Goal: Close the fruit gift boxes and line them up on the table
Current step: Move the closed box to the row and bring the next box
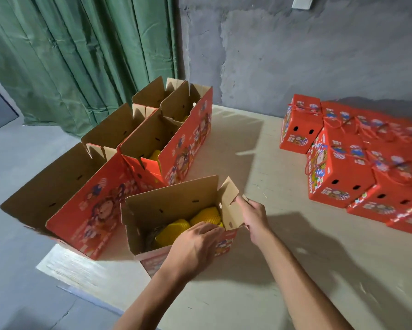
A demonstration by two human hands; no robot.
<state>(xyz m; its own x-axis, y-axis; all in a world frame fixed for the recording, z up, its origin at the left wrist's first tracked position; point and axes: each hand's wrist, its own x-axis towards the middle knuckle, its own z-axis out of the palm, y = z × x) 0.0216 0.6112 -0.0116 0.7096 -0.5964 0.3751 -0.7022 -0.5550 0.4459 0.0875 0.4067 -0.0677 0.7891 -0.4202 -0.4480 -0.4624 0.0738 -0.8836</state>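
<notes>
Pale worktop (283, 270) carries your open gift box (176, 210). Your right hand (253, 219) pinches its end flap (231, 206); your left hand (195, 246) curls over the near wall (yellow netted fruit (176, 231) just beyond).

Bare table (259, 158) between box groups, seemingly

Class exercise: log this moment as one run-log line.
stage: closing nearest open box | left hand: on front wall | right hand: pinching side flap | closed boxes: lined up at right
</notes>
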